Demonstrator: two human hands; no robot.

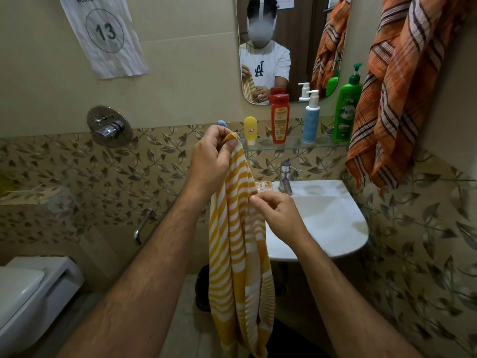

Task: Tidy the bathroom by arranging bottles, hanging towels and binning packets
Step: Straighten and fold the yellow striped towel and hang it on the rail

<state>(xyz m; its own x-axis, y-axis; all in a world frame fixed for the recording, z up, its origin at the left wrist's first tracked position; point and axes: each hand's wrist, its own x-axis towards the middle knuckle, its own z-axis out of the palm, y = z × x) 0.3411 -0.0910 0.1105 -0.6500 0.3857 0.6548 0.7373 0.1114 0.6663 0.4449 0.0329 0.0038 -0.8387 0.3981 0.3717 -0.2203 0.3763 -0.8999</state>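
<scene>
Both hands hold the yellow striped towel, not yet hung.

Left hand [211, 156] fingers [227, 146] pinch the top corner; right hand [278, 215] fingers pinch an edge at 4 o'clock of it; yellow striped towel [240, 254] hangs bunched in front of the sink [335, 223]. Risk: thin corner pinch slips, towel drops to the floor; hem could brush the tap [285, 177] or the packets [264, 186] on the sink rim. Count: 2 towels, orange plaid towel [402, 99] hung at 2 o'clock; 4 bottles on glass shelf [296, 147]: yellow, red, blue, green; packet count unclear.
</scene>
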